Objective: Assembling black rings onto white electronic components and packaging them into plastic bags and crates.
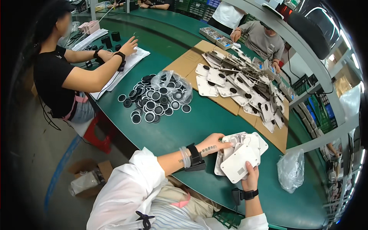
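My left hand (212, 144) grips a fanned stack of white plastic housings (240, 147) from its left side, over the green table (191, 126). My right hand (251, 176) holds the lower edge of the top housing (238, 164), a rounded white square with a small vent grille, thumb on its face. Both wrists wear black bands. A heap of black round discs with white rings (153, 100) lies further out on the table, partly under a crumpled clear bag (173, 81).
White housings with holes are piled (245, 86) on brown cardboard (191, 61) at the right. A person in black sits at the left, hand on white sheets (126, 63). Another person in grey works across the table. A clear bag (290, 170) lies near the right edge.
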The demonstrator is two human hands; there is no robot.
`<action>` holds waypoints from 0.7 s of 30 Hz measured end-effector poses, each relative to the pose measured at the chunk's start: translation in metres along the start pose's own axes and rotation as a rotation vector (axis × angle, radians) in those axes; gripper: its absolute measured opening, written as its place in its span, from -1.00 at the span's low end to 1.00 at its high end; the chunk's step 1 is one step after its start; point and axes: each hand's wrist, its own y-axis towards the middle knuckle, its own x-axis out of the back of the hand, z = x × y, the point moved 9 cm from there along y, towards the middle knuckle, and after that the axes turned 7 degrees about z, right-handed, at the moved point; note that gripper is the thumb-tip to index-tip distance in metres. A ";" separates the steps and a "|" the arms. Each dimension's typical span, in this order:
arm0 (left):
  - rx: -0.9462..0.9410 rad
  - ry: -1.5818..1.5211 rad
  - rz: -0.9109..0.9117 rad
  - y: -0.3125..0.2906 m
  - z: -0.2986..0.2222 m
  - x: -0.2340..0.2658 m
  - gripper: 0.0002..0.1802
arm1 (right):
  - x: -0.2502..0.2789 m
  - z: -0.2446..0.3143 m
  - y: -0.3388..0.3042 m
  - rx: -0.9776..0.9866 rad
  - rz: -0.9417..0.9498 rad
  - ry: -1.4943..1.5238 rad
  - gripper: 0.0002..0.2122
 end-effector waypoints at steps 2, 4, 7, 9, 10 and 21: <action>-0.054 0.000 0.061 0.008 -0.006 -0.012 -0.59 | 0.010 -0.006 0.000 -0.026 -0.038 0.028 -0.47; -0.027 -0.016 0.114 0.013 -0.007 -0.019 -0.57 | 0.014 0.000 0.003 -0.019 -0.054 0.111 -0.49; 0.041 -0.079 0.157 0.008 -0.016 -0.005 -0.50 | 0.014 0.006 0.016 -0.038 -0.079 0.161 -0.50; 0.036 -0.048 0.167 0.009 -0.015 0.004 -0.49 | 0.017 0.006 0.022 -0.039 -0.118 0.199 -0.49; 0.070 -0.044 0.217 0.010 -0.009 0.000 -0.49 | 0.020 0.004 0.022 -0.044 -0.135 0.221 -0.48; -0.099 0.533 -0.219 0.038 -0.039 0.089 -0.59 | 0.041 0.011 0.014 0.023 -0.222 0.301 -0.46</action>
